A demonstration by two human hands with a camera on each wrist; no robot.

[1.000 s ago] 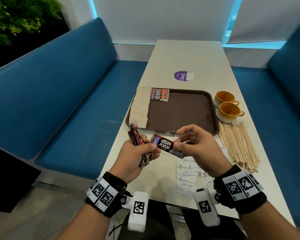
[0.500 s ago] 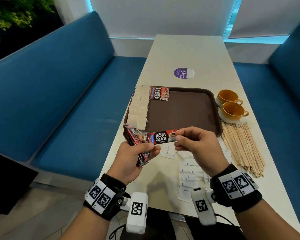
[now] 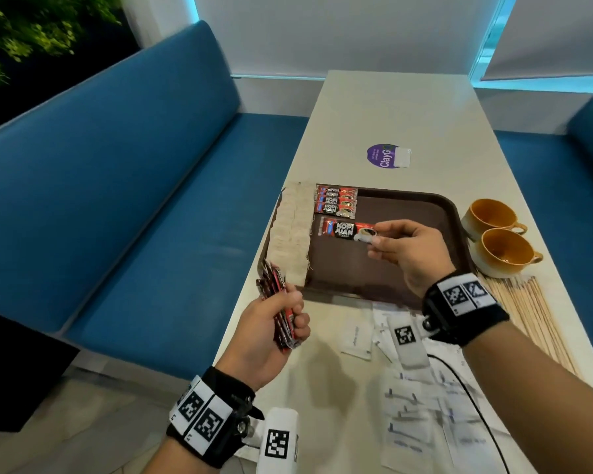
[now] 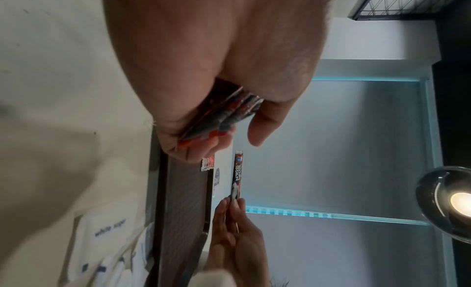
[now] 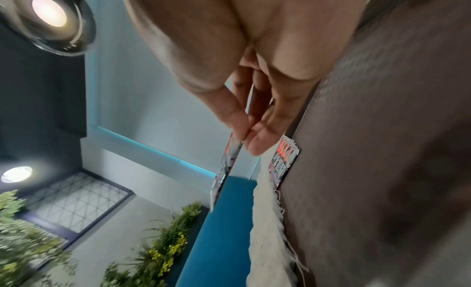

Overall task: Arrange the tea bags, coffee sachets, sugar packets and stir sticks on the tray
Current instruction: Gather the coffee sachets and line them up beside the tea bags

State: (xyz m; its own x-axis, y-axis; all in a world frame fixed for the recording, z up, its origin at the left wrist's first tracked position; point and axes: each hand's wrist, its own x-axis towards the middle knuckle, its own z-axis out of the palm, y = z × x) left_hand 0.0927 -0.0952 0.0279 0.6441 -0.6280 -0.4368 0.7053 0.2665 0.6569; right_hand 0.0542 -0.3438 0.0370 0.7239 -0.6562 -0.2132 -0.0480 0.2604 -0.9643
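- Right hand (image 3: 406, 249) out over the brown tray (image 3: 401, 213). Thumb and forefinger pinch the right end of one red-and-black coffee sachet (image 3: 344, 229); the other fingers are loosely curled below.
- That sachet is flat, label up, its long side running 9 to 3 o'clock. The wrist views show it held clear of the tray floor, not lying on it.
- Just past it, at 12 o'clock, a neat stack of coffee sachets (image 3: 336, 201) lies in the tray's far-left corner.
- A column of pale tea bags (image 3: 293, 234) runs along the tray's left edge, at 9 o'clock from the held sachet, strings trailing inward.
- Left hand (image 3: 271, 340) is off the tray's near-left corner, at 7 o'clock from it. Its fingers and thumb wrap a bundle of sachets (image 3: 278, 302) held on edge, top ends fanned out.
- White sugar packets (image 3: 408, 398) lie scattered on the table (image 3: 391, 107) at 6 o'clock from the tray, partly under the right forearm.
- Wooden stir sticks (image 3: 534, 319) lie in a loose pile at 4 o'clock from the tray, off it.
- Two orange cups (image 3: 497, 237) stand side by side at 3 o'clock from the tray, just beside its right rim.
- A purple round sticker (image 3: 384, 156) is on the table at 12 o'clock, beyond the tray.
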